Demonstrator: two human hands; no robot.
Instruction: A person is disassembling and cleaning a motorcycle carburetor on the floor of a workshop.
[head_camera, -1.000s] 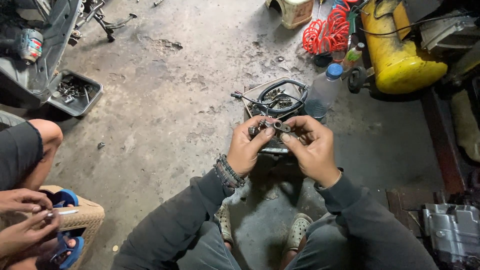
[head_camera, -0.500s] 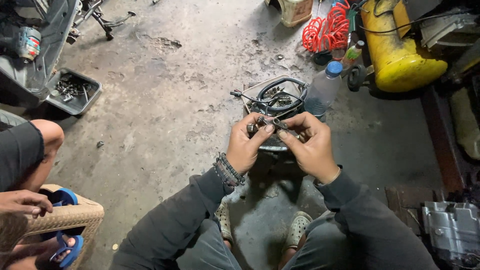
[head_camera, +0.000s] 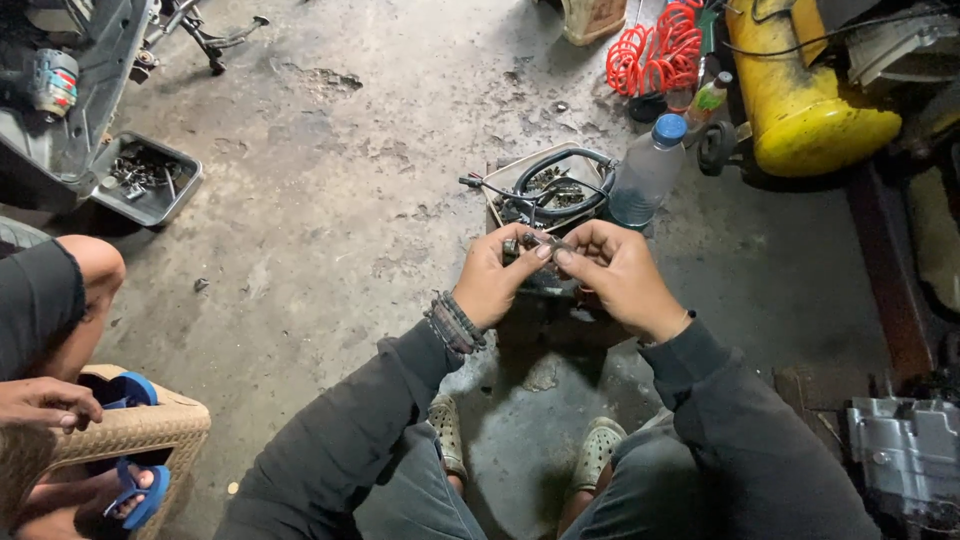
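I saw my left hand (head_camera: 492, 283) and right hand (head_camera: 618, 275) pinching a small dark metal part (head_camera: 537, 243) between fingertips, raised for close inspection above the oil-stained concrete floor (head_camera: 330, 210).

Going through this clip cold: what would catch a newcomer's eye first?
The left hand and right hand pinch a small metal part at centre. The yellow tank and red coiled hose glare at top right, with a clear bottle by the parts tray.
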